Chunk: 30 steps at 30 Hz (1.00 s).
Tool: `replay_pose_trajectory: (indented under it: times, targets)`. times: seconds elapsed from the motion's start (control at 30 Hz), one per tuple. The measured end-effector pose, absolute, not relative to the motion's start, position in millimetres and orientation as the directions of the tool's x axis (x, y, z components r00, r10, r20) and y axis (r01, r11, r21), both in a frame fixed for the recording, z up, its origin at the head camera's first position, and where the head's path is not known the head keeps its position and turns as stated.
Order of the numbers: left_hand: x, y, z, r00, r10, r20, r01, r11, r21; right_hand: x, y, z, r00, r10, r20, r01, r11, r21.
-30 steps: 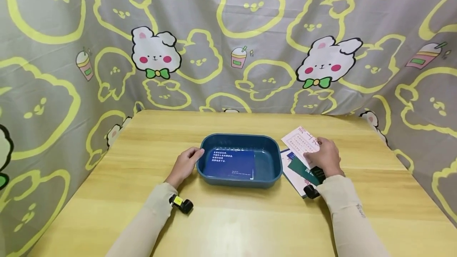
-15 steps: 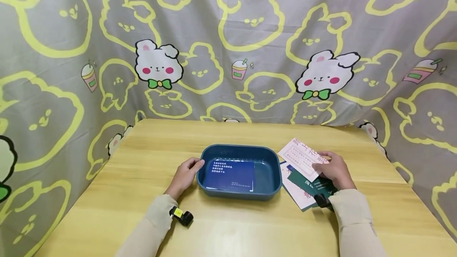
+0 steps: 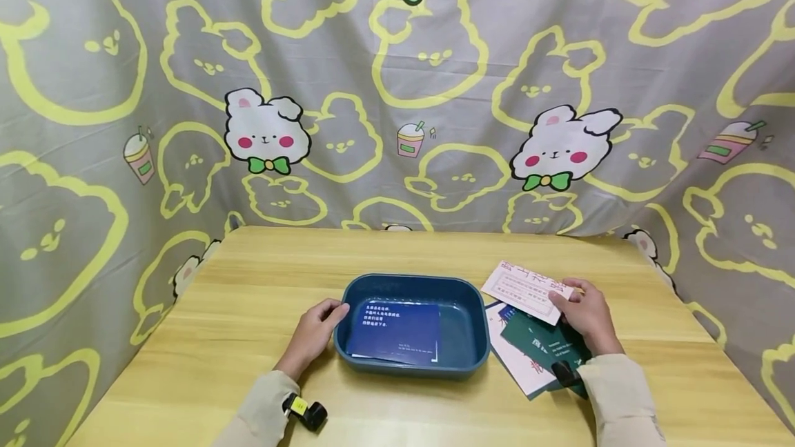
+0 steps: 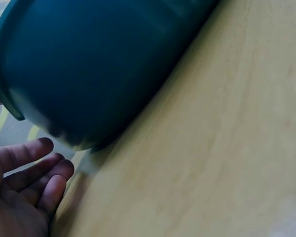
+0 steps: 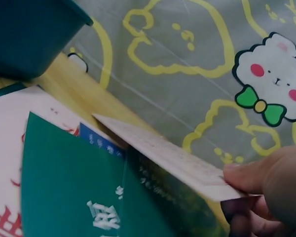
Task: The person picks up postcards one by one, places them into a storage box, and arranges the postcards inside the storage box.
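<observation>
Sleeved arms (image 3: 621, 388) reach forward, hands either side of a blue tray (image 3: 464, 326).
The right hand (image 3: 589, 316) pinches a pink card (image 3: 526, 293), tilted above a green card (image 3: 540, 340) right of the tray; the left hand's (image 3: 312, 336) fingers are loosely relaxed, thumb seemingly on the tray's rim.

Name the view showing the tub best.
The head view: it shows the tub from above, inside included. The left wrist view shows only part of its outside; the right wrist view, a smaller piece.
</observation>
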<state>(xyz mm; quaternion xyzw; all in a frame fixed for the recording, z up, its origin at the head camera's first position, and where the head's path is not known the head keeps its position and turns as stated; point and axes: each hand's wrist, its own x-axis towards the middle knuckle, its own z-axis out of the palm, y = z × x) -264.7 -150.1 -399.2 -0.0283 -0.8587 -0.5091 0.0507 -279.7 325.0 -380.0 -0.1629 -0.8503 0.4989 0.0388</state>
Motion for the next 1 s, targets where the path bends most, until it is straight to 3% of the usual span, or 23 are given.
replay_pose_trajectory:
  times: [0.3, 0.57, 0.77, 1.0]
  targets:
    - [-262, -150, -398, -0.991, 0.017, 0.131, 0.122, 0.495, 0.86, -276, 323, -395, -0.946, 0.31, -0.095, 0.252, 0.521, -0.815]
    - [-267, -147, -404, -0.989, 0.023, 0.149, 0.141, 0.491, 0.86, -283, 317, -397, -0.967, 0.255, -0.031, 0.17, 0.543, -0.822]
    - [-263, -146, -409, -0.991, 0.009, 0.135, 0.123, 0.466, 0.876, -284, 309, -403, -0.955, 0.292, 0.049, 0.147, 0.611, -0.778]
    - [-269, -150, -399, -0.991, 0.002, 0.132, 0.118, 0.461, 0.879, -290, 304, -405, -0.93, 0.355, 0.098, 0.137, 0.581, -0.802]
